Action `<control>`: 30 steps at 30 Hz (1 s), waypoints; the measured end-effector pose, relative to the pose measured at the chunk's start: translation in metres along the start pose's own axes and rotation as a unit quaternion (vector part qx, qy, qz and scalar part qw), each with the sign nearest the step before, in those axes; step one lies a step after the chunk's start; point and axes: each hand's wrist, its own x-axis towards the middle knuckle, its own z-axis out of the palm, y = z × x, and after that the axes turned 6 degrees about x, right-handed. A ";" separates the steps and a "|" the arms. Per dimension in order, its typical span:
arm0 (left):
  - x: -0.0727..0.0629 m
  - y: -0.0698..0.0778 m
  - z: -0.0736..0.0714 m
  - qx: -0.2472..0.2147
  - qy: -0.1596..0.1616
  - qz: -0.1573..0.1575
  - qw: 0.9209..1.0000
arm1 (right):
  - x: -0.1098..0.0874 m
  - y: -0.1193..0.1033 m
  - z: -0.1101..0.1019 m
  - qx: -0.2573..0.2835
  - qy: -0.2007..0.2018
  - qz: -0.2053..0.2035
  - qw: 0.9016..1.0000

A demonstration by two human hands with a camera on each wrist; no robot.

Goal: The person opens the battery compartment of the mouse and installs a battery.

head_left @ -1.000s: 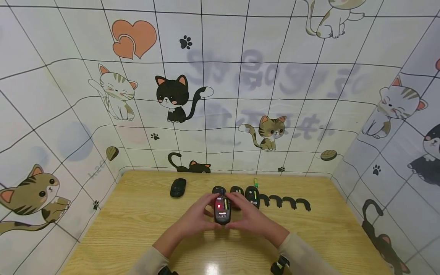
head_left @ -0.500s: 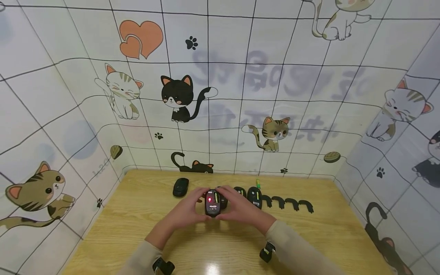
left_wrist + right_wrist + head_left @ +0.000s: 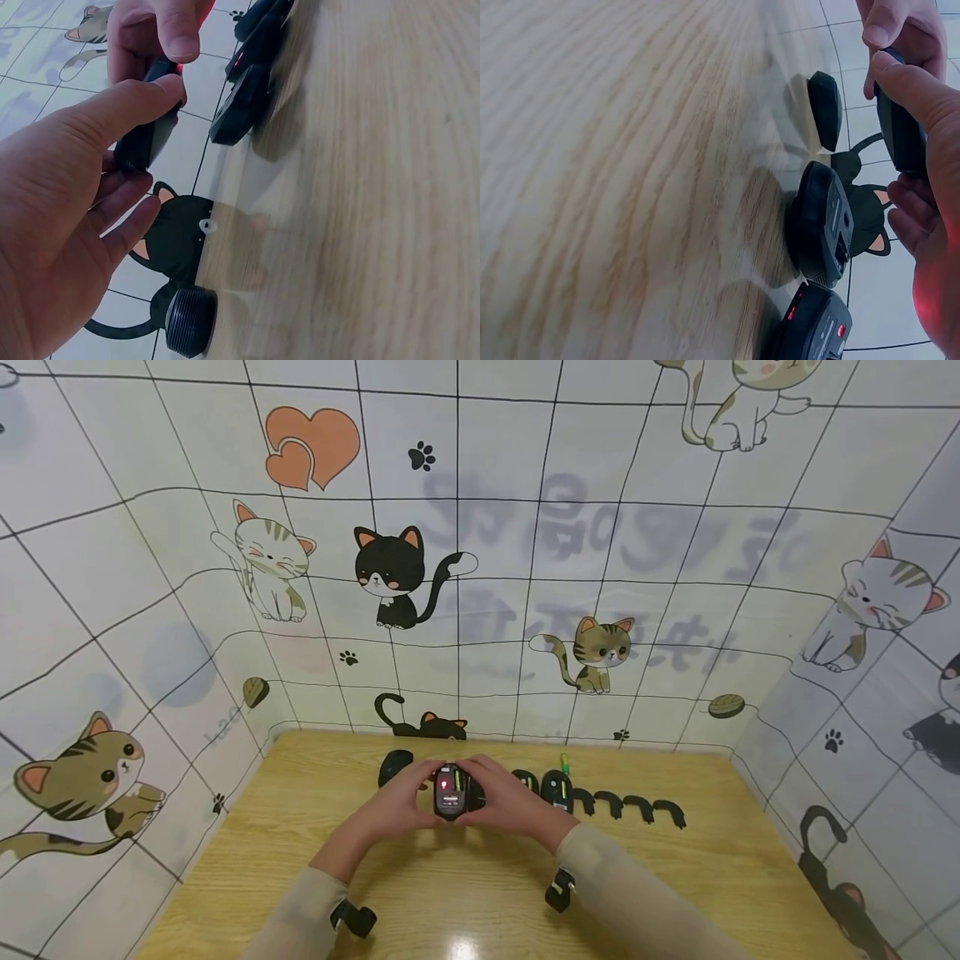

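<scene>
A black computer mouse (image 3: 450,793) is held underside up between both hands, above the table. Its base shows a glowing red light, a label and an open slot with a yellow-green battery in it. My left hand (image 3: 396,808) grips its left side, thumb (image 3: 154,96) along the near end. From the other side my right hand (image 3: 513,806) pinches it, the thumb (image 3: 906,84) on the near end too. Another mouse (image 3: 476,794) sits right behind, partly covered by the right hand. At the left, one more mouse (image 3: 393,765) rests top up beside my left fingers.
Right of the hands, two mice (image 3: 557,789) lie with their undersides up. Several curved black covers (image 3: 638,807) form a row beyond them. A small green stick-like item (image 3: 565,764) is behind the mice. A cat-print wall sheet (image 3: 495,693) encloses the wooden table (image 3: 465,877).
Both hands have carried the mouse left and farther back over the table, closer to the left mouse. The grip stays the same, and the head view has shifted slightly.
</scene>
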 end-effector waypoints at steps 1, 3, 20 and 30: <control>0.001 -0.002 0.000 0.001 0.000 -0.001 1.000 | 0.002 0.001 0.000 -0.003 -0.001 -0.001 1.000; 0.003 -0.004 -0.001 0.003 -0.002 -0.003 1.000 | 0.005 0.002 0.001 -0.009 -0.003 0.000 1.000; 0.021 -0.016 0.004 0.020 -0.039 -0.039 0.998 | 0.021 0.016 0.008 -0.039 -0.024 0.033 0.998; 0.028 -0.014 0.006 0.033 -0.066 -0.049 0.996 | 0.028 0.020 0.016 -0.060 -0.028 0.055 0.996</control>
